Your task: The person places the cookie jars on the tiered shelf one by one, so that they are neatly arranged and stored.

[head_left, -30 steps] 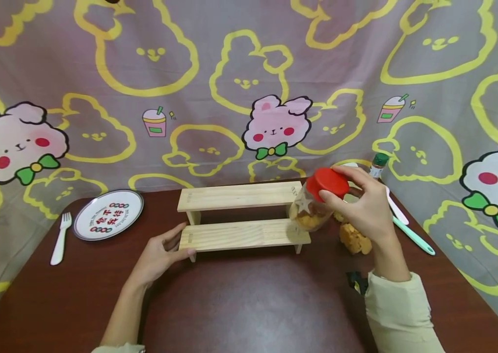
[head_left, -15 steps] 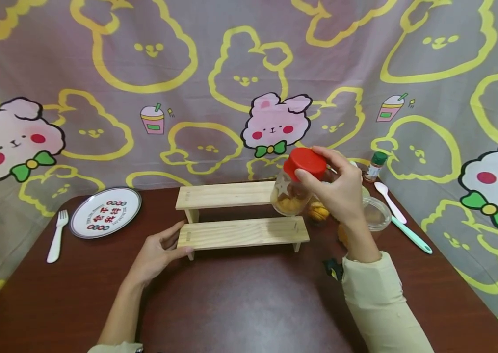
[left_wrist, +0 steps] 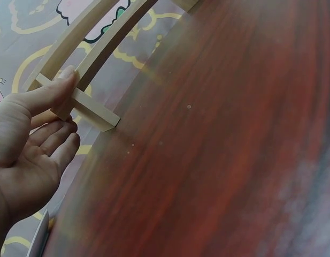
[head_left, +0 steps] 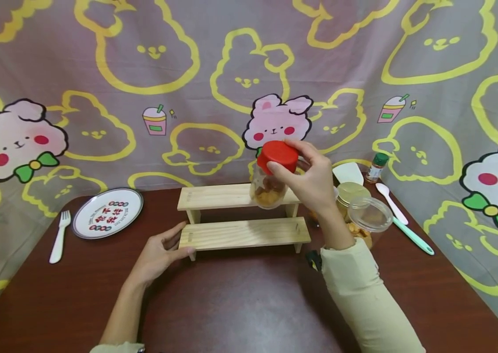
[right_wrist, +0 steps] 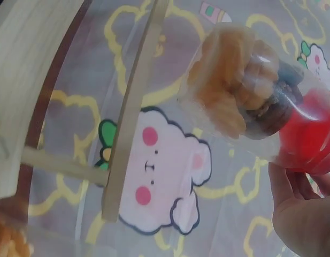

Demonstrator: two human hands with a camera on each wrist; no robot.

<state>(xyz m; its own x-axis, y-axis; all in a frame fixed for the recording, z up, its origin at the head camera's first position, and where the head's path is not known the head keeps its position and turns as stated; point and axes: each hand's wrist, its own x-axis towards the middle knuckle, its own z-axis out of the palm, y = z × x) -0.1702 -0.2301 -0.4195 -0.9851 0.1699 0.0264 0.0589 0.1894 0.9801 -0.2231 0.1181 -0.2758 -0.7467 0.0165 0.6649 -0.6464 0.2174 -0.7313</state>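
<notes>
My right hand (head_left: pixel 310 184) grips the red lid (head_left: pixel 280 154) of a clear jar (head_left: pixel 267 192). Orange-brown and dark pieces show inside the jar (right_wrist: pixel 229 80) in the right wrist view. It hangs tilted over the upper tier (head_left: pixel 218 196) of a two-step wooden shelf, apart from the board. At the lower tier's (head_left: pixel 242 235) left end is my left hand (head_left: pixel 156 260). In the left wrist view this hand (left_wrist: pixel 31 144) pinches the board's end, thumb on top and a finger beneath, the other fingers loosely bent.
A white plate (head_left: pixel 83 215) and fork (head_left: pixel 60 238) lie at left. On the right stand a gold-lidded jar (head_left: pixel 352 192), a clear-lidded tub (head_left: pixel 371 215) and a green-capped bottle (head_left: pixel 377 169). A white spoon (head_left: pixel 392 203), a mint-handled spatula (head_left: pixel 413 236) and a small dark object (head_left: pixel 314 260) lie nearby.
My right hand has carried the red-lidded jar leftward and up, from beside the shelf's right end to over its upper tier. The left hand has stayed on the shelf.
</notes>
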